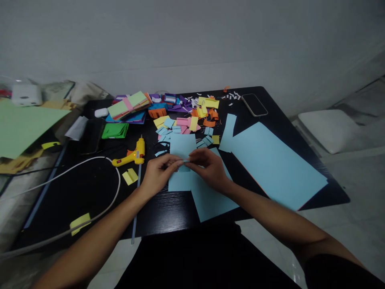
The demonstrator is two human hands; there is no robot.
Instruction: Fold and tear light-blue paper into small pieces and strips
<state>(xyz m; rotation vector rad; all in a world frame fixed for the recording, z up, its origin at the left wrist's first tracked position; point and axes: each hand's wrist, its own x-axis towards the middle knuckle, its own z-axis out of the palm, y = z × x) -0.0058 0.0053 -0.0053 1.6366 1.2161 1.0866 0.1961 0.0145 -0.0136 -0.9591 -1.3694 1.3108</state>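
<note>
My left hand [159, 172] and my right hand [209, 168] meet at the middle of the black table, fingertips pinched on a small blue paper piece [185, 161]. Under them lies a light blue sheet [179, 182], which overlaps another blue sheet [210, 200] to the right. Small folded pieces of blue, pink and yellow paper [182, 121] are heaped just beyond. Black-handled scissors [161, 147] lie partly hidden near my left hand. The fold of the held piece is too small to make out.
To the left lie a yellow glue gun [132, 154], a glue stick [135, 216], a white cable [118, 180] and green paper [115, 131]. Large blue sheets [270, 160] and a phone [254, 105] are at the right. A white stool [327, 128] stands beyond the table's right edge.
</note>
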